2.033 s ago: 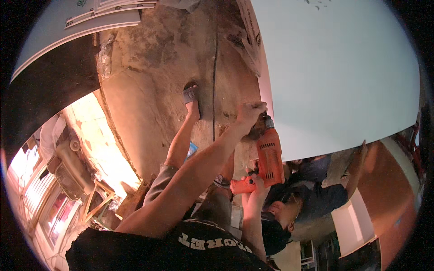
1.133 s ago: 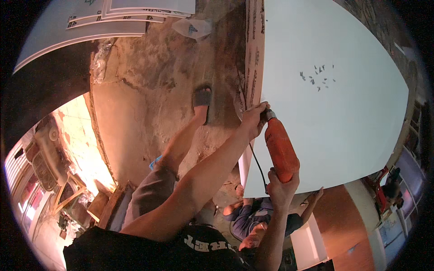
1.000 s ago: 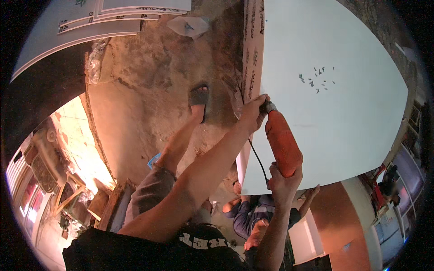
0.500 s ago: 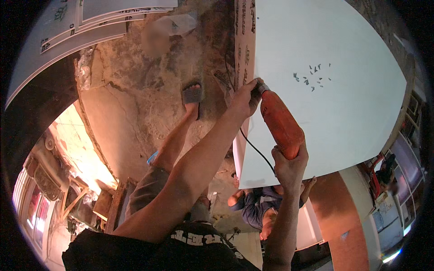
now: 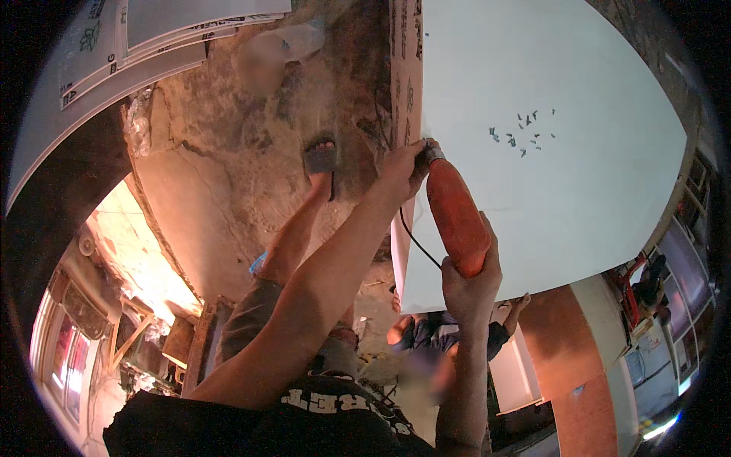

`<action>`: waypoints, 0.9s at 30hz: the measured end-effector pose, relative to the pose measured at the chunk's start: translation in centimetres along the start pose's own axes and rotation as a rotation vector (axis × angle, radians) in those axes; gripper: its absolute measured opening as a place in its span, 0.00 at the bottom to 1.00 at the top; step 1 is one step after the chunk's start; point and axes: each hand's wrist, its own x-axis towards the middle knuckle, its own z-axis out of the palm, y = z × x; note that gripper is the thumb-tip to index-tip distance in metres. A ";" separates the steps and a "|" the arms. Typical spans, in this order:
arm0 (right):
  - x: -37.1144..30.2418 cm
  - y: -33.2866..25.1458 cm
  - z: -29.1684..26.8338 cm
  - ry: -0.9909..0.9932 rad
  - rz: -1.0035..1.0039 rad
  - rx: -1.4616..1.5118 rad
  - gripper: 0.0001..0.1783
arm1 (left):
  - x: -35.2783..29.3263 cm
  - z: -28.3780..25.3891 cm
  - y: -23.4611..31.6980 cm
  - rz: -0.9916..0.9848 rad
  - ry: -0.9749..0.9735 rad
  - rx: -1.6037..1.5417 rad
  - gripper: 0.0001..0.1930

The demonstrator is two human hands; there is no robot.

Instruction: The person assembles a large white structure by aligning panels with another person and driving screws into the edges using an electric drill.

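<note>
An orange power drill [image 5: 454, 217] lies slantwise over the left edge of a large white panel [image 5: 563, 213]. My right hand [image 5: 472, 286] is wrapped round the drill's rear handle. The metal chuck [image 5: 434, 151] points away from me toward the panel's edge. There my left hand [image 5: 403, 167] has its fingers closed beside the chuck; whatever they pinch, and the drill's tip, are hidden. A black cord [image 5: 417, 242] runs from the panel's edge toward the handle. Several small dark screws [image 5: 512, 142] are scattered on the white surface, right of the chuck.
Another person [image 5: 426, 331] is at the panel's near edge, a hand [image 5: 518, 311] touching it. Framed panels [image 5: 160, 46] stand at the far left. The concrete floor [image 5: 198, 206] is stained and cracked; a brown board [image 5: 563, 343] is at the lower right.
The drill and both my hands have shifted slightly left along with the view, the drill standing a little steeper. The other person's head and arm have moved near the panel's edge.
</note>
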 end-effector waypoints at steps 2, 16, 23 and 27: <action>-0.1 -0.3 0.4 0.006 0.000 -0.006 0.38 | 0.4 -0.6 0.5 0.012 -0.090 0.054 0.13; 1.7 -2.3 -0.1 -0.087 0.089 -0.041 0.35 | -3.9 2.5 -1.1 -0.073 -0.029 -0.315 0.24; 1.5 -2.6 0.0 -0.108 0.157 -0.116 0.38 | -3.6 1.6 -1.5 -0.127 -0.131 -0.405 0.23; 1.9 -3.2 -0.3 -0.139 0.191 -0.130 0.38 | -3.1 1.8 -1.2 -0.160 -0.060 -0.396 0.22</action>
